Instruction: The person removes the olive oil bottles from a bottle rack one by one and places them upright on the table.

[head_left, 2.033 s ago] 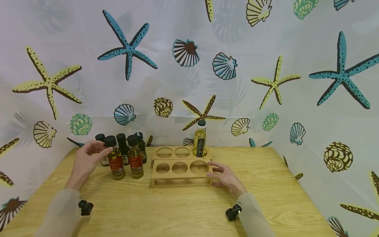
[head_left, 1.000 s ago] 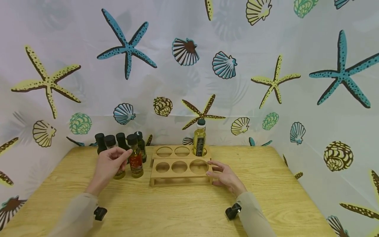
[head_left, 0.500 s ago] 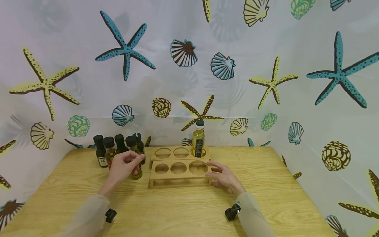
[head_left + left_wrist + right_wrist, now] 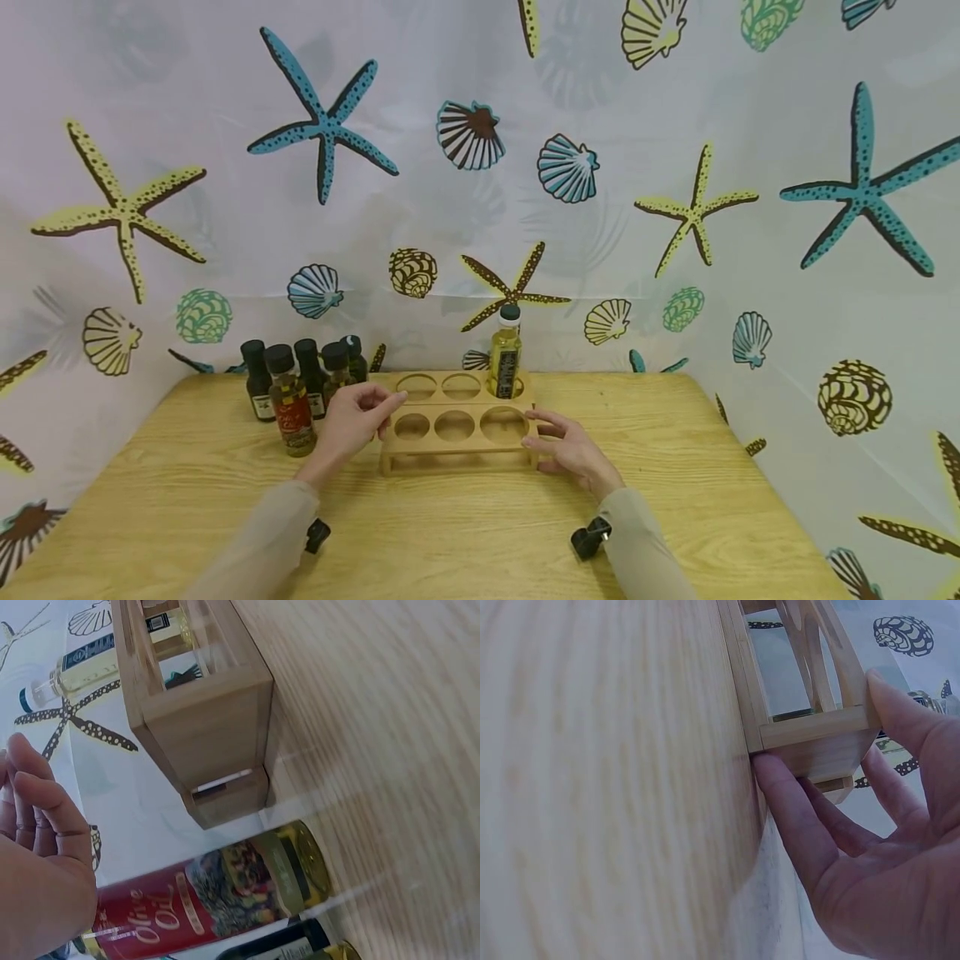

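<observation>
A two-tier wooden bottle rack with round holes stands near the table's middle. An oil bottle with a dark green cap stands in its back right hole. My left hand is at the rack's left end, fingers loosely bent, holding nothing. Close beside it, a red-labelled olive oil bottle lies across the left wrist view, partly hidden by the hand in the head view. My right hand touches the rack's right end; its spread fingers reach from the bottom edge to the top corner.
Another red-labelled olive oil bottle stands at left front of the group. Behind are several dark-capped bottles, including one dark bottle at far left. A shell-and-starfish sheet hangs behind the wooden table.
My left hand has moved right, past the front of the olive oil bottles, to the rack's left end. The bottles, the rack and my right hand have stayed in place.
</observation>
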`<state>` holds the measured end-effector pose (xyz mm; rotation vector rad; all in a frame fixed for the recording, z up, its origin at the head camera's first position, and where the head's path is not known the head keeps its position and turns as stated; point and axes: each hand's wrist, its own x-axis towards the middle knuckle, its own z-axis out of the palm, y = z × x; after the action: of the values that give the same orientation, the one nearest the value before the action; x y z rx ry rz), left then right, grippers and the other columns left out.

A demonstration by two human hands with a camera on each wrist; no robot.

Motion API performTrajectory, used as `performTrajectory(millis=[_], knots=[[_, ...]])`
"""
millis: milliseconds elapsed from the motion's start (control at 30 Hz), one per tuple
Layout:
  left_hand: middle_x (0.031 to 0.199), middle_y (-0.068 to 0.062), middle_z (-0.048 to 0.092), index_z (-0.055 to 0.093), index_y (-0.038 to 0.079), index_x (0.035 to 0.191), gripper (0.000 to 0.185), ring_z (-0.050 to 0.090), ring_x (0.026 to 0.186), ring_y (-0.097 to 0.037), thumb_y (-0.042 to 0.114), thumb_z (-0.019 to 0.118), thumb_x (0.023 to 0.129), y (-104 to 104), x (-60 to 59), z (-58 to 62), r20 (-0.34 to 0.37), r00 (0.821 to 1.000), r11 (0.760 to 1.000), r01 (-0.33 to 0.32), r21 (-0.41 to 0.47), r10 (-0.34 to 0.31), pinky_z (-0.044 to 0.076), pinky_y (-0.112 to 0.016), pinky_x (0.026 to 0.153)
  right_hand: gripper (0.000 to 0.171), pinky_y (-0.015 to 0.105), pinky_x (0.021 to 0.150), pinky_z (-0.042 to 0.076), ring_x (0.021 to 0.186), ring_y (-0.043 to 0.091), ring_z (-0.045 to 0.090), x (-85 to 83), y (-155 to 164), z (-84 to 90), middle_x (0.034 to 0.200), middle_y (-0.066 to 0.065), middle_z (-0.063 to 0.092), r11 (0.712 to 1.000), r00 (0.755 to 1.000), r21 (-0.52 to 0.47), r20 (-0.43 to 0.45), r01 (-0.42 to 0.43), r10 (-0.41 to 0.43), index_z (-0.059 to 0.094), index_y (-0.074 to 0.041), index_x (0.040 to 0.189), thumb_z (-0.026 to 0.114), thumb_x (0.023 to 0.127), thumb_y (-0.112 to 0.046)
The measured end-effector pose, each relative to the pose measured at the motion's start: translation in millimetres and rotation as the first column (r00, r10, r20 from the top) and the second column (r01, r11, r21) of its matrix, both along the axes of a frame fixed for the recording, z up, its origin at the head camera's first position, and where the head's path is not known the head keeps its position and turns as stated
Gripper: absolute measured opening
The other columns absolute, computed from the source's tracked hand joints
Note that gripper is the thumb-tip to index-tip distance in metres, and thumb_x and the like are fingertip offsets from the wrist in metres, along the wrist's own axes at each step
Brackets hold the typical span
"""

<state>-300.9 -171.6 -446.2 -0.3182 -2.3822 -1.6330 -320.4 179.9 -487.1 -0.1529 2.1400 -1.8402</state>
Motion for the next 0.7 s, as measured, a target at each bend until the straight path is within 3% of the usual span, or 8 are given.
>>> performTrajectory(millis=[167,367,467,600,700], knots=[[0.064,-0.023,0.062,0.071,0.010,0.085,0.034,0.059,0.054,-0.041,0.044,0.069,0.090,10.3,-6.4,0.8,0.009,1.000,1.000,0.005,-0.005,-0.005,0.044,-0.034,0.042,0.060,0.045,0.086,0.057,0.129,0.038,0.051,-1.6,1.1,-0.9,0.153,0.023,0.035,1.000,1.000,0.006,-0.007,0.006,-0.005,0.051,-0.022,0.144,0.074,0.089,-0.026],[0.062,-0.015,0.062,0.070,0.000,0.095,0.039,0.061,0.051,-0.033,0.039,0.068,0.092,17.1,-13.0,-3.6,0.025,1.000,1.000,0.014,0.001,-0.014,0.051,-0.039,0.048,0.059,0.044,0.086,0.058,0.130,0.037,0.051,-0.8,0.5,-0.7,0.152,0.021,0.037,1.000,1.000,0.007,-0.010,0.010,-0.010,0.052,-0.024,0.143,0.075,0.088,-0.027],[0.060,-0.014,0.062,0.071,0.003,0.093,0.035,0.061,0.052,-0.035,0.037,0.069,0.092,20.1,-15.6,-4.7,0.029,1.000,1.000,0.006,0.007,-0.006,0.049,-0.037,0.045,0.059,0.045,0.087,0.057,0.130,0.038,0.050,-0.9,0.6,-0.2,0.152,0.022,0.037,1.000,1.000,0.004,-0.013,0.012,-0.012,0.052,-0.023,0.143,0.074,0.089,-0.027],[0.067,-0.022,0.064,0.071,0.008,0.089,0.031,0.061,0.056,-0.041,0.039,0.069,0.091,25.9,-19.2,-5.2,0.048,0.999,0.999,-0.006,0.045,0.004,0.048,-0.036,0.044,0.059,0.045,0.087,0.057,0.129,0.039,0.051,-1.8,0.7,-1.2,0.152,0.022,0.037,1.000,1.000,0.003,-0.015,0.012,-0.012,0.052,-0.023,0.143,0.075,0.088,-0.027],[0.071,-0.026,0.064,0.070,0.006,0.090,0.032,0.062,0.055,-0.037,0.037,0.069,0.092,31.7,-22.1,-6.7,0.078,0.997,0.998,-0.006,0.065,0.001,0.051,-0.036,0.046,0.059,0.044,0.087,0.058,0.130,0.038,0.051,-1.8,0.5,-2.4,0.152,0.022,0.037,1.000,1.000,0.007,-0.009,0.009,-0.009,0.052,-0.024,0.143,0.075,0.088,-0.027]])
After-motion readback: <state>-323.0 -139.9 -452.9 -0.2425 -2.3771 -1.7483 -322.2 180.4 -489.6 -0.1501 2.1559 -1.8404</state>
